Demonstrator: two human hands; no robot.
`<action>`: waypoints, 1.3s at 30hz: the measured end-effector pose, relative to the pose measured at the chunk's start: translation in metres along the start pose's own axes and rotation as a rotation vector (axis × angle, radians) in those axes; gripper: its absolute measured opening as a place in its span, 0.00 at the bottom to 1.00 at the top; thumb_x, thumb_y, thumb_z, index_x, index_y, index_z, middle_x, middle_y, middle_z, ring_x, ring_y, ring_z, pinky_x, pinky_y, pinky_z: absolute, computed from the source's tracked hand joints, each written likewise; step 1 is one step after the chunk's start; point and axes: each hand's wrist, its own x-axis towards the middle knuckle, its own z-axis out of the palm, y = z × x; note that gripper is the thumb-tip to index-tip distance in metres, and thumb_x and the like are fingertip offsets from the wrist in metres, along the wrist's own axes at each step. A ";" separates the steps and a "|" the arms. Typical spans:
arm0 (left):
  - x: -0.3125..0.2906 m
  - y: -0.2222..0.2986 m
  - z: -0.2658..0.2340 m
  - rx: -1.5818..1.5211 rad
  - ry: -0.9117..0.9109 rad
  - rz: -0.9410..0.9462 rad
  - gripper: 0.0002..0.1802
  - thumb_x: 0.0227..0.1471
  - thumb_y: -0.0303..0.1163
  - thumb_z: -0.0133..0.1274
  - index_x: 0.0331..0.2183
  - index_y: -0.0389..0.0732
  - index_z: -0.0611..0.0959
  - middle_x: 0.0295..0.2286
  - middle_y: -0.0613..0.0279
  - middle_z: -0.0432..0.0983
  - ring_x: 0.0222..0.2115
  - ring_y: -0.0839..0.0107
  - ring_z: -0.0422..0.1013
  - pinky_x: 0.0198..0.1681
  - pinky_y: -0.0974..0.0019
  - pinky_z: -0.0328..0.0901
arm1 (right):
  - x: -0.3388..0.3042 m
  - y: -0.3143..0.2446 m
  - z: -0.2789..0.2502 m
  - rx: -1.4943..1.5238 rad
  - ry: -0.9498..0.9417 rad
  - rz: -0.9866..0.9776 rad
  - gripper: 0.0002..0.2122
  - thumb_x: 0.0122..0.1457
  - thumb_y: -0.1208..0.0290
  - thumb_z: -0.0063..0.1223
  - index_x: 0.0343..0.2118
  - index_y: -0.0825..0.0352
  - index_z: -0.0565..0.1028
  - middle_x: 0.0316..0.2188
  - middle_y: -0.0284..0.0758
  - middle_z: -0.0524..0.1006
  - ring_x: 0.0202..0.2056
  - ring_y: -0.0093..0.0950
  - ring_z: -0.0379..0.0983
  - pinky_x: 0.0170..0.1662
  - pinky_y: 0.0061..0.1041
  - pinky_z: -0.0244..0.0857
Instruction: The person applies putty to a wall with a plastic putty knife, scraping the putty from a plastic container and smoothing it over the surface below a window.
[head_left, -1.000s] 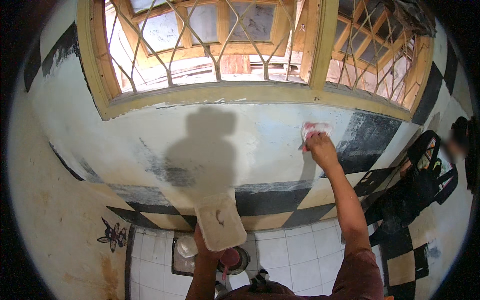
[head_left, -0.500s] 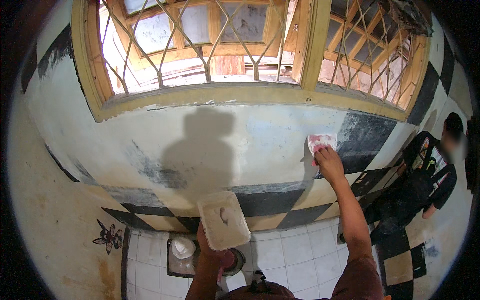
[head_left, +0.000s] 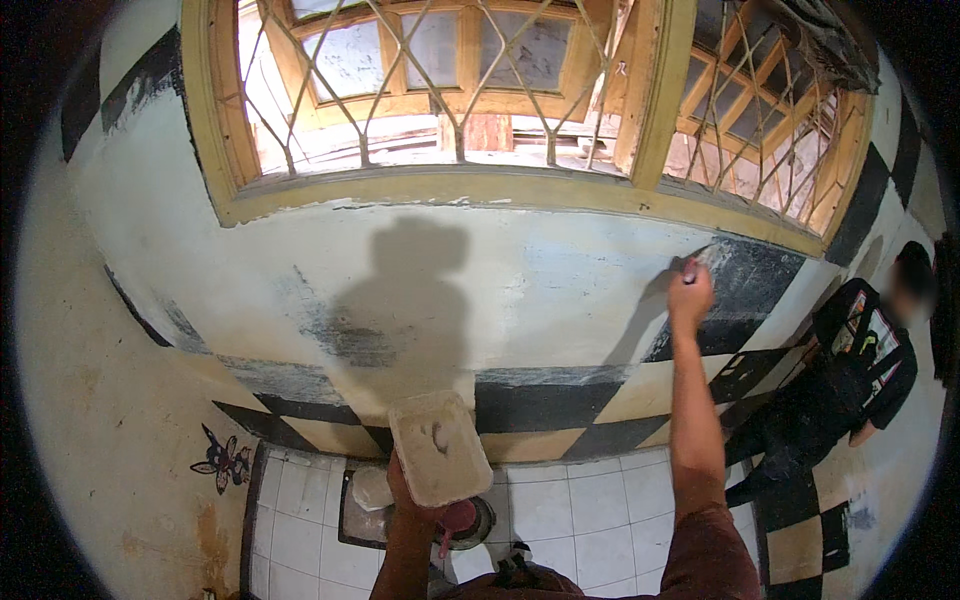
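Note:
My left hand grips a pale rectangular tub from its left side and below, with its open top toward me. Greyish-beige paste with a dark curved mark lies inside. At the wall below the window, my right hand is closed round a putty spreader, now turned nearly edge-on and largely hidden by the fingers. The spreader is at the border between the whitish coated wall and a black painted square smeared with pale filler.
A yellow window frame with metal bars runs above. To the right stands a person in dark clothes. A pink dipper over a dark round container and a white bag on a tray are on the tiled floor.
My right hand has moved up and slightly right along the wall, turning the spreader from flat-on to nearly edge-on. The whole view has shifted a little; my left hand still holds the tub.

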 end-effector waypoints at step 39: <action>-0.009 0.007 -0.010 0.765 -0.028 0.301 0.29 0.59 0.53 0.34 0.55 0.46 0.66 0.50 0.60 0.67 0.50 0.57 0.66 0.52 0.48 0.64 | -0.096 -0.049 -0.005 -0.036 -0.698 -0.911 0.08 0.44 0.71 0.52 0.30 0.61 0.72 0.34 0.33 0.70 0.37 0.34 0.68 0.39 0.36 0.63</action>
